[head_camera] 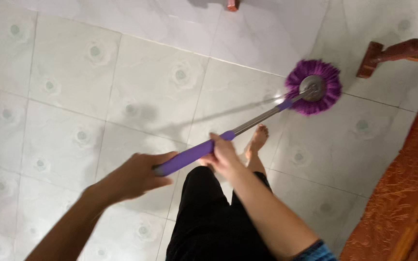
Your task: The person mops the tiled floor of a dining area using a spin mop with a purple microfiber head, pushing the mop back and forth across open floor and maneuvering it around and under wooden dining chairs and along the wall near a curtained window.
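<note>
A spin mop with a purple grip [192, 154] and a steel shaft runs up and right to a round purple mop head [314, 87] that rests on the white tiled floor [73, 96]. My left hand [134, 176] grips the lower end of the purple handle. Higher up the same grip, my right hand [224, 157] is closed around it. Below the handle, my black trousers and one bare foot [257, 140] show.
A wooden furniture leg [397, 53] stands at the upper right, close to the mop head. An orange-brown patterned seat with a wooden frame [402, 193] fills the right edge. A small reddish object [231, 5] sits at the top edge.
</note>
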